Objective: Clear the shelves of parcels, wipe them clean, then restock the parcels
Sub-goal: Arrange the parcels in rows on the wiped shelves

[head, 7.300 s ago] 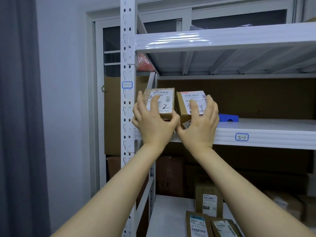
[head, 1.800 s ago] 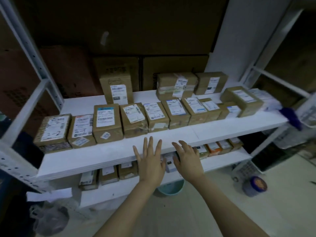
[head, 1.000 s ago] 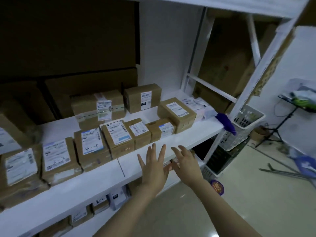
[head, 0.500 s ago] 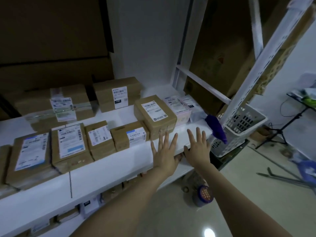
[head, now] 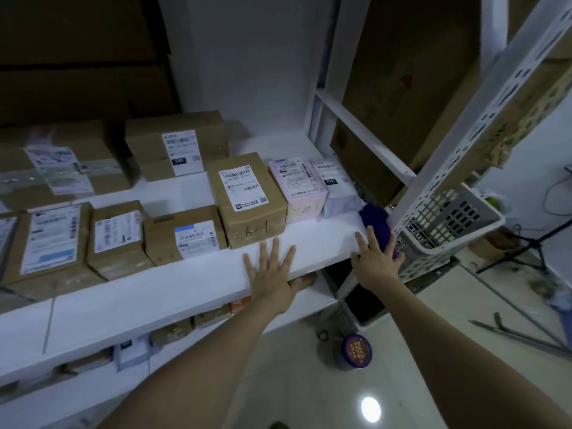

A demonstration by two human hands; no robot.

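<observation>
1. My left hand (head: pixel 272 274) is flat, palm down, with the fingers spread and straight. It sits over the front edge of the white shelf (head: pixel 185 283) and isn't holding anything.
2. My right hand (head: pixel 376 263) is stretched out too, fingers loose and uncurled. The purple cloth (head: pixel 374 222) is at its 12 o'clock on the shelf corner; can't tell if I'm actually touching it.
3. The parcels (head: pixel 247 196) are still on the shelf, the nearest at my left hand's 11 o'clock.
4. A grey basket (head: pixel 448 224) is at the cloth's 3 o'clock.

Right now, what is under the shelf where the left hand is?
A lower shelf with a few parcels; only their front edges show. The upper shelf and the left hand cover the rest.
</observation>
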